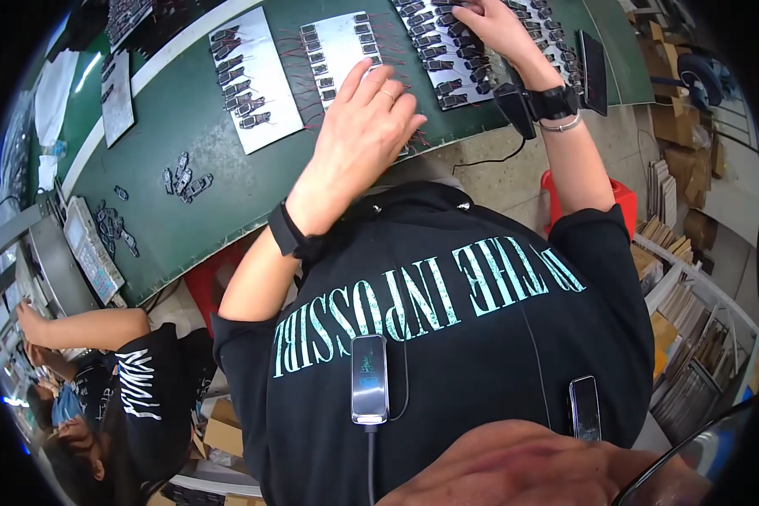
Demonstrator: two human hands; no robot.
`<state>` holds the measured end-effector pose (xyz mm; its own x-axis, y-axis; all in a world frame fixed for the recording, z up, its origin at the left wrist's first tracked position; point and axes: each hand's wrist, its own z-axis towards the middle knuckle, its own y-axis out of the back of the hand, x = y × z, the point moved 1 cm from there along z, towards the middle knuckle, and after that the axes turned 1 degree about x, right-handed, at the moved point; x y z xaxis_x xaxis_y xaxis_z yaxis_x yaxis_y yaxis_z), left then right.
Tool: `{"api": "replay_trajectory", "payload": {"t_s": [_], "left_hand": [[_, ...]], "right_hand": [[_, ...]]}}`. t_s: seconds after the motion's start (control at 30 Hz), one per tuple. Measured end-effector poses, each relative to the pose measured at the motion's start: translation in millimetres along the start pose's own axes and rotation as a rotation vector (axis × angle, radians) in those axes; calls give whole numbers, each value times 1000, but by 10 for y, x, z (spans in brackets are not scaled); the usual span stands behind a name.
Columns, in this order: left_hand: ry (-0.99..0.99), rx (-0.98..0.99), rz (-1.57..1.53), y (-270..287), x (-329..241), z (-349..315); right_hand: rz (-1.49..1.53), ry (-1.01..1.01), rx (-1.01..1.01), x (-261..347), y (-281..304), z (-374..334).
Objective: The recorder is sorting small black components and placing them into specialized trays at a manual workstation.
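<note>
My left hand (364, 126) hovers over or rests on a white board (336, 32), its fingers bent but apart, and nothing shows in them. Small black electronic modules (319, 69) with thin red wires line both sides of that board. Over another white board (460, 87), packed with rows of similar black modules (430, 52), my right hand (499, 32) reaches to the far edge. Its fingertips come together among the modules near the top of the picture; what they hold is hidden. A black band sits on each of my wrists.
On the green table (173, 135), another module-lined white board (270, 80) lies left. Loose black pieces (185, 179) are scattered near a grey keypad device (91, 249). A dark flat panel (593, 74) lies right, beside a red stool (620, 198). Another person (148, 396) works at left.
</note>
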<state>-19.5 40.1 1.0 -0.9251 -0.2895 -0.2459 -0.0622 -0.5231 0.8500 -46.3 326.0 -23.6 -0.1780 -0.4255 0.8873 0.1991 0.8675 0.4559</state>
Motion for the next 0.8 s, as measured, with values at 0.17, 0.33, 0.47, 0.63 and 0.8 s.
{"api": "replay_trajectory", "payload": {"t_s": [0.17, 0.33, 0.47, 0.63, 0.8], "left_hand": [[141, 54, 59, -21, -210, 22], [209, 87, 149, -173, -330, 37], [261, 23, 73, -133, -337, 1], [198, -11, 122, -156, -291, 37], [197, 56, 56, -160, -304, 69]], "right_hand": [[-26, 101, 8, -204, 4, 34], [-353, 288, -100, 54, 61, -159], [-125, 138, -130, 721, 4, -697], [-1, 112, 50, 389, 31, -1150], [-251, 212, -20, 494, -171, -1457]]}}
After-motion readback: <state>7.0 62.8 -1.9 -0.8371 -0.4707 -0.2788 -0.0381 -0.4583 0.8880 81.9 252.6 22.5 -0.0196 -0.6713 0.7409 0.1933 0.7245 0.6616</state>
